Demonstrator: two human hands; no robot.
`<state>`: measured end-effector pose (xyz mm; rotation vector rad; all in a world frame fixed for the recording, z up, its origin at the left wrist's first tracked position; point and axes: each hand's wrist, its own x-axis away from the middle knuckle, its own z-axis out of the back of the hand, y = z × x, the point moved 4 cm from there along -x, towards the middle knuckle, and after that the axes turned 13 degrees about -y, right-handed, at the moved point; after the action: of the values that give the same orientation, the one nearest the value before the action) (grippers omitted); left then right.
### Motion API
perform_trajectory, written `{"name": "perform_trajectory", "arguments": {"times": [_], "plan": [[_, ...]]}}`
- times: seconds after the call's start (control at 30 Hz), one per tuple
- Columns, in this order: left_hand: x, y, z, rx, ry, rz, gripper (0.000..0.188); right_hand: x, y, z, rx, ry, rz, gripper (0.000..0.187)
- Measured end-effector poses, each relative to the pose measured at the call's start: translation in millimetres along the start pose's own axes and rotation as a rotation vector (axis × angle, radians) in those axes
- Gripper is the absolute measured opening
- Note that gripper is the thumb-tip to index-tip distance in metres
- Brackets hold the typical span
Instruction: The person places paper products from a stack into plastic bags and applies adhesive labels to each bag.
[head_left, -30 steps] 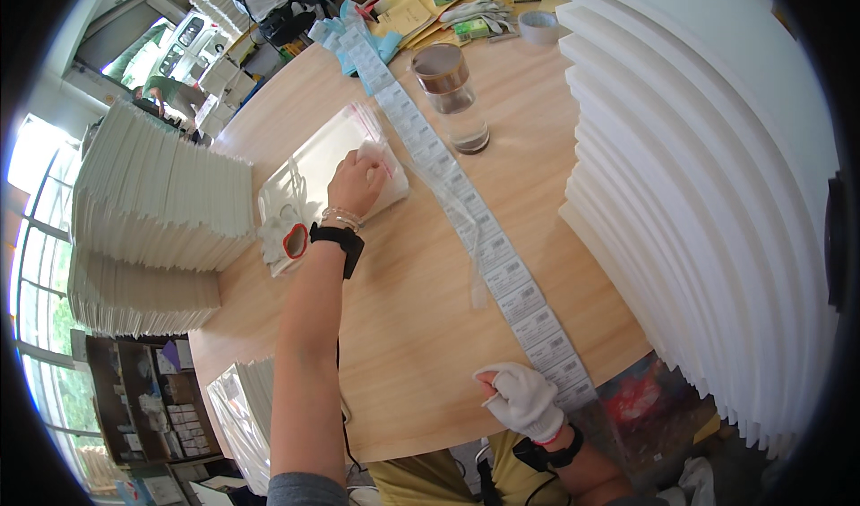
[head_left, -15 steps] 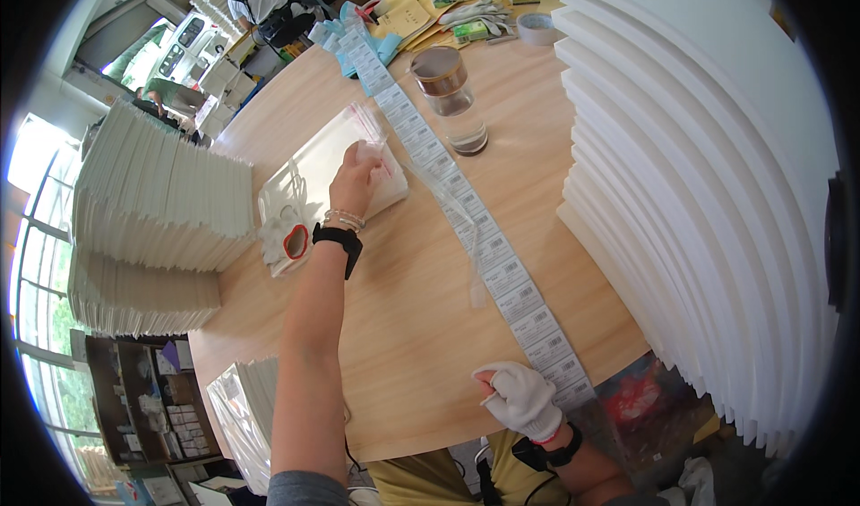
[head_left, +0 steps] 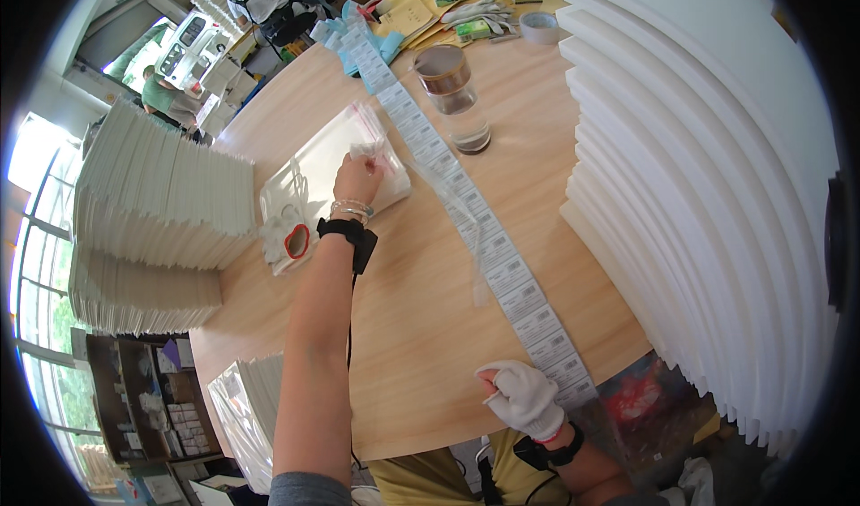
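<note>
My bare left hand (head_left: 358, 180) is over a stack of clear plastic bags (head_left: 336, 139) on the table. Its fingers are bent and pinch the film of the top bag, which puckers at the fingertips. On the same stack, below and left of this hand, lies a white glove (head_left: 288, 228) with a red cuff edge. My right hand (head_left: 524, 398), in a white glove with bare fingertips, is curled closed by the table's near edge. Next to it runs a long strip of printed labels (head_left: 484, 237). Whatever the curled right fingers may hold is hidden.
Tall stacks of white sheets stand at left (head_left: 170, 192) and right (head_left: 663, 210). A lidded glass jar (head_left: 455, 103) stands beyond the label strip. Tape (head_left: 537, 28), gloves and yellow envelopes (head_left: 403, 18) lie at the far edge. Two people are in the background.
My left fingers have drawn in and gathered the film, with the hand shifting slightly toward me. The right hand has hardly moved. A background person in green has straightened up.
</note>
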<state>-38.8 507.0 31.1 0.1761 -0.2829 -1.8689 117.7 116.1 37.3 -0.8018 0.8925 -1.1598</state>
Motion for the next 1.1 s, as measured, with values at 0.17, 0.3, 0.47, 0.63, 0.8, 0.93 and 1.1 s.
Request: {"name": "perform_trajectory", "arguments": {"times": [0.17,0.3,0.47,0.63,0.8,0.93,1.1], "plan": [[14.0,11.6,3.9,0.17,0.175,-0.206,0.021,0.5,-0.1,0.3,-0.005,-0.016,-0.001,0.025],[9.9,11.9,3.6,0.093,0.032,-0.198,0.023,0.5,0.5,-0.2,-0.022,-0.024,0.001,0.025],[9.2,16.3,5.9,0.05,-0.041,-0.084,0.026,1.4,2.7,-1.4,-0.022,-0.01,0.015,0.024],[2.9,9.5,3.3,0.013,-0.056,0.019,0.022,0.3,1.7,0.6,-0.021,-0.001,0.006,0.023],[10.7,8.7,5.0,0.072,0.163,-0.159,0.023,0.3,0.1,0.9,-0.024,-0.009,-0.004,0.023],[5.2,5.2,1.2,0.05,-0.009,-0.103,0.022,0.3,-1.6,1.3,-0.008,-0.003,0.002,0.023],[8.0,25.7,6.7,0.025,-0.095,0.021,0.028,0.9,0.6,0.1,-0.007,0.003,-0.009,0.024]]}}
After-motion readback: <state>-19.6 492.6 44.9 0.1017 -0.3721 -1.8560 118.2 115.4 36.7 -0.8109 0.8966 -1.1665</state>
